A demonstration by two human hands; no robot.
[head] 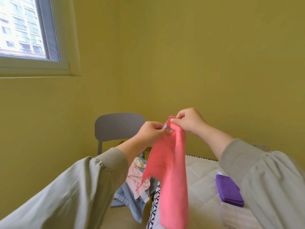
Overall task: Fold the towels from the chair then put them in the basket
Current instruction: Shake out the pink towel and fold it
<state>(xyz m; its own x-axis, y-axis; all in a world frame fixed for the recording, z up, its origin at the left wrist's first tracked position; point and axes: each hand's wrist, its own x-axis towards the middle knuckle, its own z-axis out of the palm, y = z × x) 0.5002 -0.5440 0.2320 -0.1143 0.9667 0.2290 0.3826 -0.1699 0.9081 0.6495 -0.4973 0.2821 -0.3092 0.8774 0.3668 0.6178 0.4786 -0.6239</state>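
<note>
Hands up: your left hand (151, 132) and right hand (189, 120) both pinch the pink microfibre towel (168, 171) top corners, letting it hang straight for folding.

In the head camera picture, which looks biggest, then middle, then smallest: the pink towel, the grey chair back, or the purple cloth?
1. pink towel, held up near the camera, which makes it look bigger.
2. chair back, farther off and partly hidden.
3. purple cloth, folded on the bed.
</note>
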